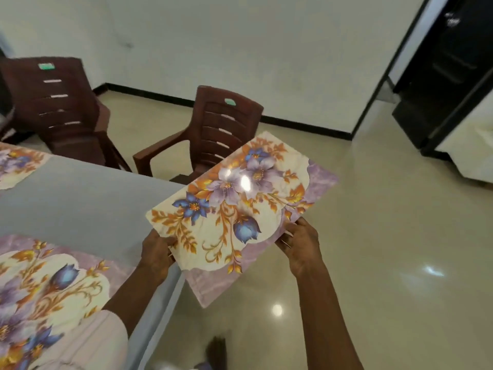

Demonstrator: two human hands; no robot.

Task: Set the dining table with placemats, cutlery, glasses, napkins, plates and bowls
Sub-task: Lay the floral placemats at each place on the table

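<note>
Our left hand (156, 252) grips the near left edge of a floral placemat (240, 209), fingers curled round it. Our right hand (300, 249) holds the near right edge in the same way. Between the two hands the floral placemat is held up in the air and tilted, glossy printed side up. Its left part is over the right edge of the grey tabletop (80, 198) and the rest is out over the shiny floor (373, 236).

On the tabletop, a second placemat (53, 284) of the same pattern lies flat at the near left, partly under our left sleeve (88, 340). A third placemat (18, 164) lies at the far left edge of the view, well apart from it.

Beyond the tabletop a brown plastic chair (224, 129) stands just behind the held mat. A stack of chairs (53, 102) stands farther left against the white wall. At the far right is a dark door (448, 70).
</note>
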